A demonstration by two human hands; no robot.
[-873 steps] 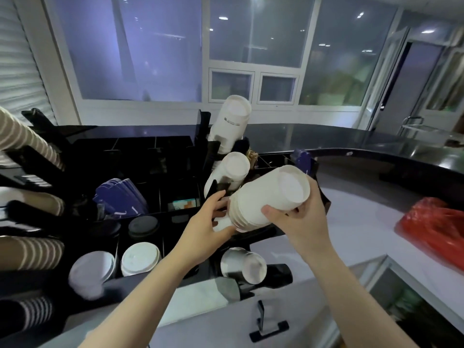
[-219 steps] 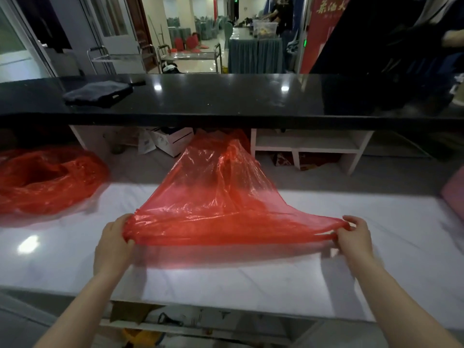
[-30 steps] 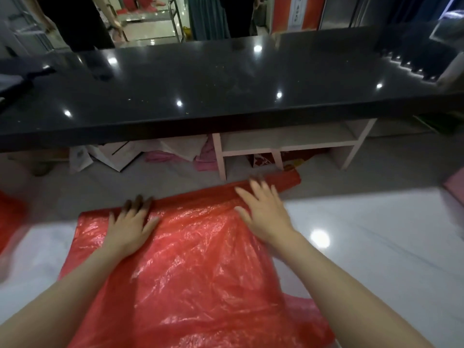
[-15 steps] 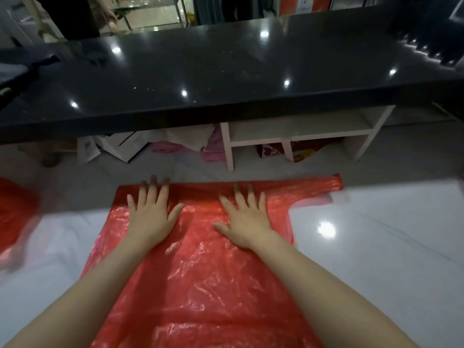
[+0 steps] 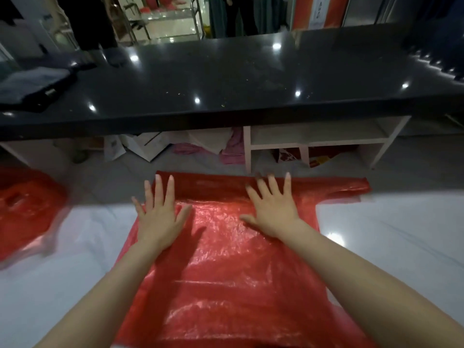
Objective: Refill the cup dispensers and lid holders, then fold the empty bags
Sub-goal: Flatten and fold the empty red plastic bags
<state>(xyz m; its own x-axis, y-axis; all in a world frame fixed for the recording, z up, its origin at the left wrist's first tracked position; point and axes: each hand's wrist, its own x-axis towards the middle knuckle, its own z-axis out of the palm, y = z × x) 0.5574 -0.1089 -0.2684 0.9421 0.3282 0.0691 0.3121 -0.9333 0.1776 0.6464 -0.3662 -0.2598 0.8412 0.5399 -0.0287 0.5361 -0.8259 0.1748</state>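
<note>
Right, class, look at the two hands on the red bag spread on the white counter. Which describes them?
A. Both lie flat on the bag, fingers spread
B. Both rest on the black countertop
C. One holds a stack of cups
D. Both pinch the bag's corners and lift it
A: the left hand and right hand lie palm-down, fingers straight and spread, on the red bag, which lies flat on the white counter.

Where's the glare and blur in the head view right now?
Head view: ceiling-light glare dots the black counter and the white worktop; the red bag shines under both flat hands, left hand, right hand; the second red bag smears at the left edge.
</note>
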